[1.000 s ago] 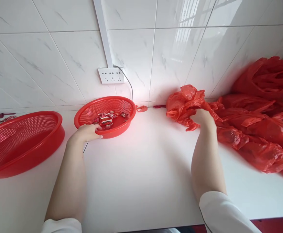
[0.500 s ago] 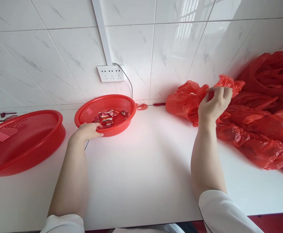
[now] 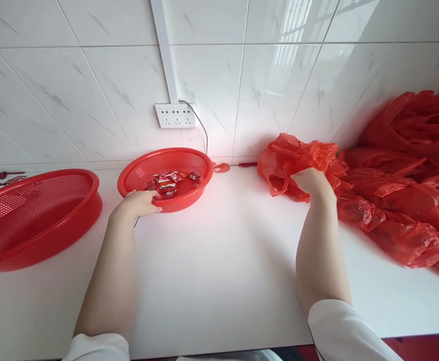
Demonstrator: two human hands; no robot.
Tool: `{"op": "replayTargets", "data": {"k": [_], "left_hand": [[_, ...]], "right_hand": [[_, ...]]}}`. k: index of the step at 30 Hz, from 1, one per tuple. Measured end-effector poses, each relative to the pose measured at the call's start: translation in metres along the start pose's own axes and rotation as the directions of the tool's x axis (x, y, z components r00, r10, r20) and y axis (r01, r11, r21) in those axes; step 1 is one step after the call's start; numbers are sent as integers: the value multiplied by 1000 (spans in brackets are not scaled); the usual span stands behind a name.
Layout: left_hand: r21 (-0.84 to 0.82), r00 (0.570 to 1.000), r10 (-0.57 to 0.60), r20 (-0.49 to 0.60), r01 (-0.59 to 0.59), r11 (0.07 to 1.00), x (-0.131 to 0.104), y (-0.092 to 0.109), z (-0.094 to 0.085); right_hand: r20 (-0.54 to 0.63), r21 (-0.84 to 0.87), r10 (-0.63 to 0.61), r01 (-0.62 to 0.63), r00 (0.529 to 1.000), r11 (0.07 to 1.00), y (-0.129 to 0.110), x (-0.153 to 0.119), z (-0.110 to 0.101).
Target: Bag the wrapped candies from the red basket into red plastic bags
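My left hand [image 3: 138, 203] grips the near rim of a small red perforated basket [image 3: 196, 193] on the white counter. Several small red-and-white wrapped sweets [image 3: 166, 183] lie in the basket's bottom. My right hand [image 3: 311, 183] is closed on a crumpled red plastic bag [image 3: 298, 158], pressing it down near the wall. That bag lies at the left end of a heap of red plastic bags [image 3: 403, 200].
A larger red perforated basket [image 3: 34, 220] sits at the left of the white counter [image 3: 219, 281]. A wall socket [image 3: 175, 115] with a grey cable hangs above the small basket. A small red scrap [image 3: 221, 167] lies by the wall.
My right hand lifted a red bag up and to the right, then came back down onto the crumpled bag by the wall. My left hand stayed on the basket rim.
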State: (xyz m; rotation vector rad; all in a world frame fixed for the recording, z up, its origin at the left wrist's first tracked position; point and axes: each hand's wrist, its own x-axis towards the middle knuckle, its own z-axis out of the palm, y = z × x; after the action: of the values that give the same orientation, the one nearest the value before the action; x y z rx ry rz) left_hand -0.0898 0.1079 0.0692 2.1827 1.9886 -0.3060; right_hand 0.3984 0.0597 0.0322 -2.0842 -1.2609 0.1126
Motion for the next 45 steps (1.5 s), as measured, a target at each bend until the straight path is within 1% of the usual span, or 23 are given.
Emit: {"op": "replayTargets", "data": {"k": [2,3,5,6,7,8,9,10,13,15,20,24,27,30,32,34,36,37,39,41,42,43,45], "left_hand": [[-13,1000,-5,14,5,1000,-3,3,-2],[-18,1000,-4,17,5,1000,-5,6,-3],[-33,1000,16,12,-16,999,-12,12,-6],[-46,999,41,0,-41,998,-17,16,-9],[-68,997,75,-21,-76,995,-23,20,-11],[-99,992,116,-52,-121,988,-29,25,-14],[-140,983,159,-96,-172,975,-36,30,-17],[-188,970,191,-153,-219,958,-43,36,-20],[-362,910,195,-367,-332,871,-64,58,-26],[-450,849,189,-494,-435,780,-73,73,-27],[-577,709,431,-558,-705,412,-84,104,-16],[-787,713,538,-450,-601,138,-80,122,-5],[-894,784,509,-355,-444,60,-72,125,-1],[-920,851,429,-304,-378,99,-63,120,0],[-924,888,353,-296,-359,129,-57,116,0],[-933,922,260,-289,-332,142,-50,112,2],[-945,950,152,-273,-295,140,-44,109,4],[-953,960,104,-259,-271,131,-41,108,5],[-971,975,43,-219,-222,93,-37,106,8],[-984,985,46,-165,-168,59,-34,106,10],[-987,987,78,-141,-146,59,-33,106,12],[-988,984,133,-122,-133,80,-33,107,13],[-972,958,269,-94,-147,183,-31,108,17]], "right_hand": [[-270,22,-43,50,962,998,-5,0,-9],[-471,33,-82,110,879,993,-10,-1,-15],[-804,23,-142,269,578,963,-22,-3,-26],[-885,17,-150,352,441,936,-29,-6,-31],[-918,31,-145,432,369,901,-36,-9,-36],[-926,72,-134,512,354,856,-43,-14,-41],[-913,146,-120,588,389,796,-51,-20,-46],[-874,254,-115,647,471,719,-59,-27,-49],[-520,677,-266,581,812,452,-85,-53,-56],[-216,857,-449,389,867,337,-101,-71,-55],[143,941,-676,112,723,318,-131,-101,-35],[273,954,-715,-89,643,285,-141,-104,-17],[280,946,-673,-77,685,315,-136,-97,-11],[239,877,-577,82,781,474,-127,-88,-13],[114,769,-502,244,857,591,-123,-86,-18],[-68,655,-472,396,879,643,-123,-91,-28],[-135,613,-555,509,821,604,-126,-102,-39],[-94,620,-647,553,757,557,-129,-109,-44],[95,642,-840,612,534,461,-135,-123,-51],[291,612,-902,663,318,431,-142,-136,-48],[361,567,-889,690,283,450,-145,-140,-44],[411,503,-860,711,302,491,-149,-143,-38],[464,353,-780,719,421,598,-155,-146,-22]]}}
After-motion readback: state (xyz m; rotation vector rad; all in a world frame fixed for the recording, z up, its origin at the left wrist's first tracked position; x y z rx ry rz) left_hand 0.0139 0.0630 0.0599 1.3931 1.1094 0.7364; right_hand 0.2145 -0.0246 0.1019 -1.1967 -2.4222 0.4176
